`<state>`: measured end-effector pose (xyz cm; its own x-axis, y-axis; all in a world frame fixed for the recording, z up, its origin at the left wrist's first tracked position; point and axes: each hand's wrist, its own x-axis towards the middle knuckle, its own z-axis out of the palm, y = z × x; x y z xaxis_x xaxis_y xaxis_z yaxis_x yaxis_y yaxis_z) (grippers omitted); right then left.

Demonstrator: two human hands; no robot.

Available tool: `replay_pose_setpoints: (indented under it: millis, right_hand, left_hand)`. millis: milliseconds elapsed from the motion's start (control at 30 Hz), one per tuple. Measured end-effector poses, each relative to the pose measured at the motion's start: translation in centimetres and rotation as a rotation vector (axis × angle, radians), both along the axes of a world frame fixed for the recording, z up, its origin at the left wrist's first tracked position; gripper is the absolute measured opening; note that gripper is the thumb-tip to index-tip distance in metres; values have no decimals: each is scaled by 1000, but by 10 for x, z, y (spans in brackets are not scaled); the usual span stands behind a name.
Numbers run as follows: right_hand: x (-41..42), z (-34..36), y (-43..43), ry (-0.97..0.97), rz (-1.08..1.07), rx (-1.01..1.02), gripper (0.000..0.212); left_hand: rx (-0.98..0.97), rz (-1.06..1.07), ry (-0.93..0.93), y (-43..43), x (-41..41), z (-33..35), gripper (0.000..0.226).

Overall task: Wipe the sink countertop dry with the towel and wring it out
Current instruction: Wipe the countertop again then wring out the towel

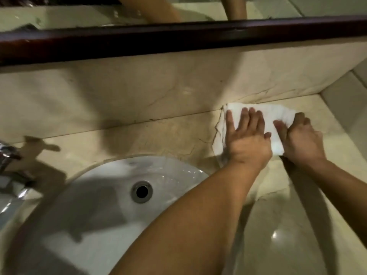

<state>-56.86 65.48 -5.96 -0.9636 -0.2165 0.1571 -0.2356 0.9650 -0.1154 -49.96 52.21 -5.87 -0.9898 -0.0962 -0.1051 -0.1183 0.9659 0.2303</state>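
Observation:
A white towel (276, 118) lies spread on the beige marble countertop (158, 135), right of the sink and against the back wall. My left hand (246, 135) presses flat on the towel's left part, fingers straight and pointing at the wall. My right hand (299, 137) rests on its right part, with the thumb laid on the cloth and the other fingers bent over its right edge. The towel's near edge is hidden under both hands.
A white oval basin (111, 221) with a dark drain (141, 191) is set into the counter at lower left. A chrome tap (10, 161) sits at the left edge. A dark wooden mirror frame (178, 36) runs above the backsplash. A side wall closes the counter at right.

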Motion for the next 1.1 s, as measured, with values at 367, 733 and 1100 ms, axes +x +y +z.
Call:
replay_pose_setpoints:
  millis: [367, 733, 1100]
  right_hand:
    - [73, -9, -132, 41, 278, 70, 56]
    - [140, 6, 64, -132, -39, 32, 61]
    - [152, 65, 96, -637, 458, 167, 152]
  left_hand:
    - [-83, 275, 46, -116, 105, -8, 66]
    - [-17, -89, 27, 44, 134, 12, 70]
    - [-30, -511, -197, -8, 130, 18, 146]
